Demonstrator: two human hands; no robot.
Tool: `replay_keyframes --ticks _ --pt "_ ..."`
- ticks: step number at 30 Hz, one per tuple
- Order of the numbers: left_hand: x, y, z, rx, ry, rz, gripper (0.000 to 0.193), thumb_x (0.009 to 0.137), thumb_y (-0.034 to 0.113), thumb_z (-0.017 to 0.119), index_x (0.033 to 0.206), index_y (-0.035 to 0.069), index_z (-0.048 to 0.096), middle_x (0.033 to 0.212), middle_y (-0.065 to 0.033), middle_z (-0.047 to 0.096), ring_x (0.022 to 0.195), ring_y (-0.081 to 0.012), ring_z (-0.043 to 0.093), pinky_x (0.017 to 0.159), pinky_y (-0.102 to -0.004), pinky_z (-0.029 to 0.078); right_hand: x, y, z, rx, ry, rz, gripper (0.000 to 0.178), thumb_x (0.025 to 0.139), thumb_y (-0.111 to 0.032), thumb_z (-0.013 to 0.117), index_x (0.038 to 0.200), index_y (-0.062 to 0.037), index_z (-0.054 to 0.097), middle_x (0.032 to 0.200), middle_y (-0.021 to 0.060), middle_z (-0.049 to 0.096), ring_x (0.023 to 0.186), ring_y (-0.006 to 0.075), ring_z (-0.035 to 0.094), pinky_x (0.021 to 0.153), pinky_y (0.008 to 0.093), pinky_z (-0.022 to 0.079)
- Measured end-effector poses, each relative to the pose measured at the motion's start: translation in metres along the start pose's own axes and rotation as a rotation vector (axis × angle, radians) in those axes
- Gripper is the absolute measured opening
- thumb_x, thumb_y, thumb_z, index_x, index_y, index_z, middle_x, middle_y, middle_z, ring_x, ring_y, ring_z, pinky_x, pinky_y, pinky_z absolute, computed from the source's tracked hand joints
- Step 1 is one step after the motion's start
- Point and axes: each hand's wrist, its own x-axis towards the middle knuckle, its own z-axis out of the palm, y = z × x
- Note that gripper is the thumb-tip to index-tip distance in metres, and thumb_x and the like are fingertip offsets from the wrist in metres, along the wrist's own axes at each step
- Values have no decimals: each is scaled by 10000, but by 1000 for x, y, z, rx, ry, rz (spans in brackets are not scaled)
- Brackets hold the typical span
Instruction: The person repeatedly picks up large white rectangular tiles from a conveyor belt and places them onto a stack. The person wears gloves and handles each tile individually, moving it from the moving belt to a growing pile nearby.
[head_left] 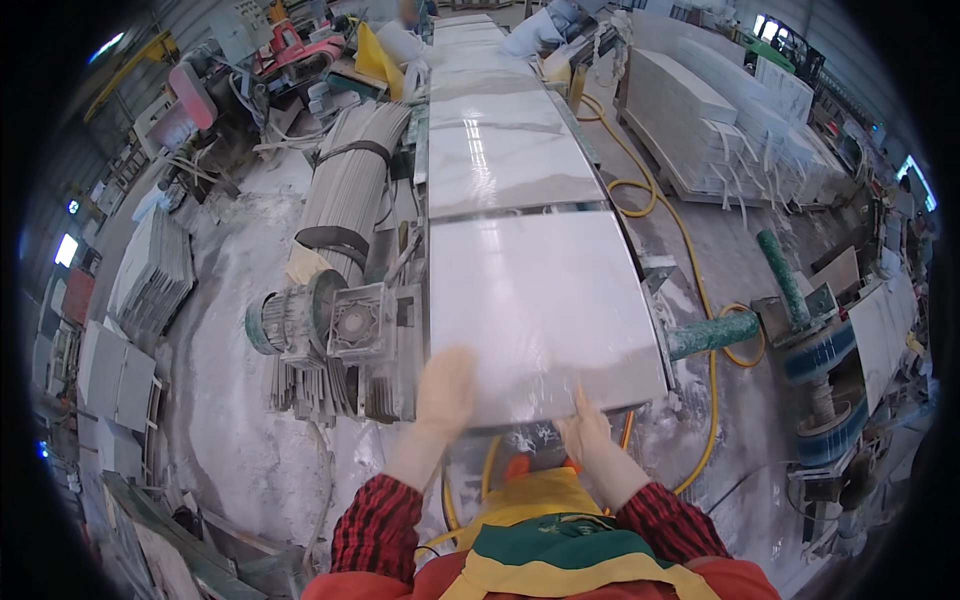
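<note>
- Resting at the near left corner of the pale slab [535, 300], the left grip [447, 390] is blurred, so I cannot tell whether it is clamped on the stone or only pressing.
- Along the near edge, right of the middle, the right grip [588, 430] meets the slab with a finger [582, 402] pointing up; whether the others close underneath is hidden.
- For good handling, I would judge, both wrists should work evenly, one at the corner and one at the edge, so that the slab does not twist. Its shine hints at a slippery face, so a firm hold on the rim should serve better than flat fingertips on top.
- Both forearms [415, 455] come up from below and lean inward, the left reaching farther forward; red-and-black sleeves [378, 525] end short of the wrists.
- The slab lies flat at the near end of a row, a second slab [515, 165] just beyond it across a narrow gap.
- Farther out, a motor [300, 315] stands to the left, and a green roller [715, 335] juts out to the right, near a yellow hose [712, 400].
</note>
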Motion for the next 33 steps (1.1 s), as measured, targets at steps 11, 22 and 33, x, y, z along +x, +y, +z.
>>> replay_keyframes --ticks 11,22,33 --pt "0 -13 12 -20 7 65 520 1032 143 663 1521 -7 573 1566 -296 544 1465 -508 486 1268 -601 349 -112 -2 -45 104 -126 319 606 1203 -411 455 1629 18 417 1652 174 521 1524 335 521 1287 470 441" --pt "147 -88 23 177 293 169 501 984 147 662 1468 38 593 1537 -240 570 1430 -451 506 1233 -566 380 -101 21 -63 143 -175 317 579 1216 -376 414 1617 42 414 1635 183 531 1511 333 536 1283 480 465" --pt "-37 -2 12 -66 25 176 475 980 91 666 1432 -46 610 1494 -348 547 1400 -569 499 1210 -662 373 -108 12 -59 158 -201 383 612 1223 -373 380 1655 59 340 1698 196 444 1567 359 451 1337 474 384"
